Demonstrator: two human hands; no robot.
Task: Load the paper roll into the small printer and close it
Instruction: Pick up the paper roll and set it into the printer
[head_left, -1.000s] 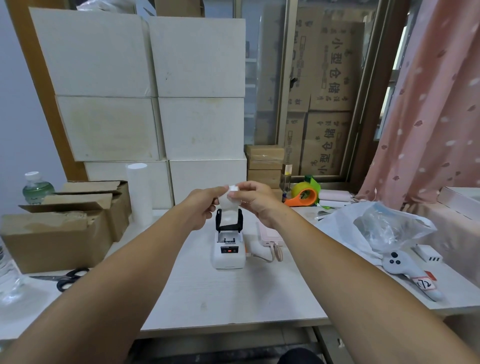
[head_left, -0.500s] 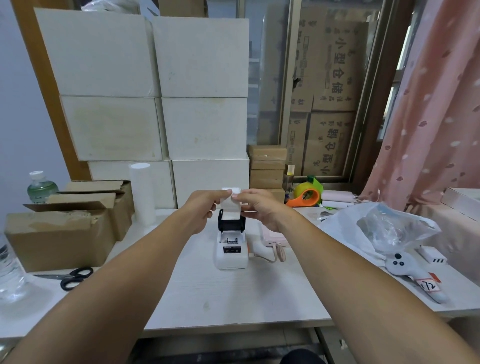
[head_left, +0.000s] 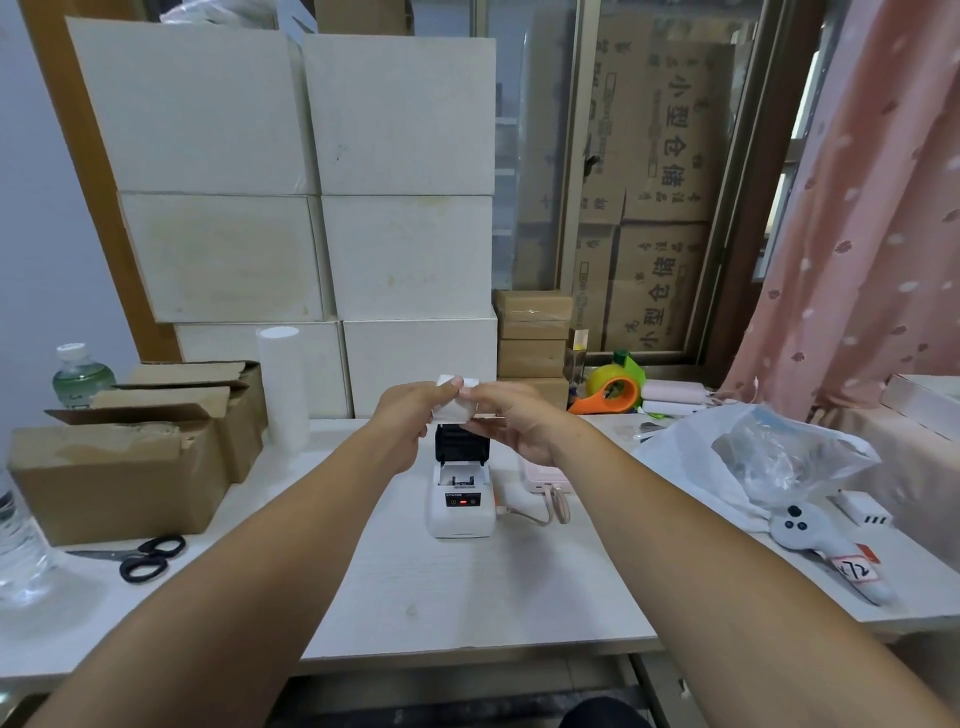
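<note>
A small white printer (head_left: 460, 506) stands in the middle of the white table (head_left: 467, 597) with its black lid (head_left: 461, 442) tipped up and open; a red light shows on its front panel. Directly above the lid, both hands hold a small white paper roll (head_left: 453, 402). My left hand (head_left: 408, 415) pinches the roll from the left. My right hand (head_left: 511, 423) grips it from the right and below. Fingers hide much of the roll.
Open cardboard boxes (head_left: 130, 457) and black scissors (head_left: 140, 558) lie at the left, with a tall white roll (head_left: 283, 384) behind. A pink device with a cable (head_left: 545, 480) sits right of the printer. A plastic bag (head_left: 753, 457), white handheld controller (head_left: 821, 545) and orange tape dispenser (head_left: 613, 392) occupy the right.
Both hands with the paper roll have stayed just above the open lid, shifting only slightly. My fingers have rearranged around the roll. The printer has not moved.
</note>
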